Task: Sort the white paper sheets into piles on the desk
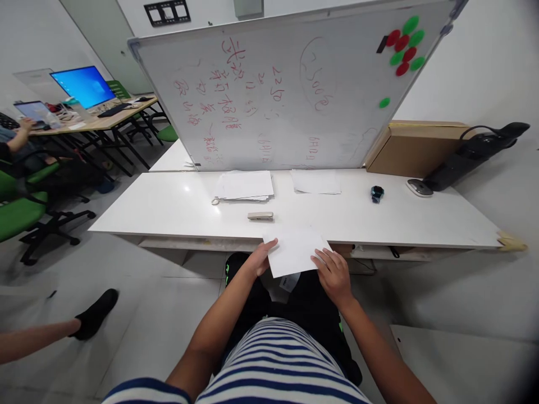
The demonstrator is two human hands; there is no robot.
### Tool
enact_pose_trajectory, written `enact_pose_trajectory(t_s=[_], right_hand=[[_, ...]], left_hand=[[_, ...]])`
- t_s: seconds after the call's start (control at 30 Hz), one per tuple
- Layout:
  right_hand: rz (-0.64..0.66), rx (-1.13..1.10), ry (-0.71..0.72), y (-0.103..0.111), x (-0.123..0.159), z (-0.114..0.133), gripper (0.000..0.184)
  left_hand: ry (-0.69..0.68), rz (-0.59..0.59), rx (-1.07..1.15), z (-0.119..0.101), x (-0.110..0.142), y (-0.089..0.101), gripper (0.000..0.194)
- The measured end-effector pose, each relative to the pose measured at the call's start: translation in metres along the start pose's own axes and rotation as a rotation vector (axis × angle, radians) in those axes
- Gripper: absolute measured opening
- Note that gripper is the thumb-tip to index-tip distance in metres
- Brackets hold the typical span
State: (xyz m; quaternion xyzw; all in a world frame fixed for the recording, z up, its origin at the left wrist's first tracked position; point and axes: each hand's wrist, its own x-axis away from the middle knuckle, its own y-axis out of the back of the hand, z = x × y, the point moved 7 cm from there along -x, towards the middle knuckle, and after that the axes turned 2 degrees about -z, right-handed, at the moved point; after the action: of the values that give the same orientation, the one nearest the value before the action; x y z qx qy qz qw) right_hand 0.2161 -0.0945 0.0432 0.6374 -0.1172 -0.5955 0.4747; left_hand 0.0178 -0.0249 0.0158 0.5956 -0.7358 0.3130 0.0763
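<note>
Between my hands is a sheet of white paper (295, 252), held over the front edge of the white desk (202, 219). My left hand (261, 259) grips its left edge with the thumb on top. At the right edge, my right hand (334, 273) has its fingers lying over the paper, the thumb hidden beneath. Whether it is one sheet or a few, I cannot tell. Just beyond the paper lies a stapler (260, 216). Farther back sit a stack of white paper (246, 185) on the left and a thinner paper pile (315, 182) on the right.
A whiteboard (269, 112) stands along the desk's back. To the right are a watch (377, 194), a computer mouse (420, 188), a black bottle (471, 157) and a cardboard box (412, 148). Another person's foot (95, 314) shows at left, near a green chair (25, 213).
</note>
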Motion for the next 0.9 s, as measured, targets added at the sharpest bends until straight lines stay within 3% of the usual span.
enact_pose_trajectory(t_s=[0.13, 0.2, 0.37, 0.47, 0.57, 0.73, 0.8, 0.9], right_hand=[[0.123, -0.098, -0.052, -0.004, 0.014, 0.005, 0.033], [0.145, -0.206, -0.194, -0.007, 0.018, -0.004, 0.049], [0.01, -0.675, -0.962, -0.024, 0.033, -0.063, 0.091], [0.06, -1.068, -1.231, -0.044, 0.034, -0.076, 0.097], [0.077, -1.211, -1.269, -0.042, 0.027, -0.08, 0.086], [0.107, -1.356, -1.137, -0.022, 0.006, -0.069, 0.069], [0.085, -1.362, -1.097, -0.015, -0.003, -0.067, 0.063], [-0.025, -1.294, -1.069, -0.005, -0.017, -0.071, 0.048]], left_hand=[[-0.048, -0.122, -0.052, 0.009, -0.006, 0.012, 0.045], [-0.09, -0.125, -0.144, 0.011, -0.005, 0.011, 0.047], [-0.182, -0.054, -0.248, 0.005, 0.003, -0.004, 0.052], [-0.224, 0.014, -0.284, -0.004, 0.006, -0.014, 0.049], [-0.238, 0.103, -0.384, -0.019, 0.012, -0.025, 0.046], [-0.392, 0.202, -0.55, -0.059, 0.03, -0.045, 0.038], [-0.492, 0.184, -0.602, -0.074, 0.035, -0.048, 0.034], [-0.583, 0.033, -0.598, -0.088, 0.033, -0.042, 0.035]])
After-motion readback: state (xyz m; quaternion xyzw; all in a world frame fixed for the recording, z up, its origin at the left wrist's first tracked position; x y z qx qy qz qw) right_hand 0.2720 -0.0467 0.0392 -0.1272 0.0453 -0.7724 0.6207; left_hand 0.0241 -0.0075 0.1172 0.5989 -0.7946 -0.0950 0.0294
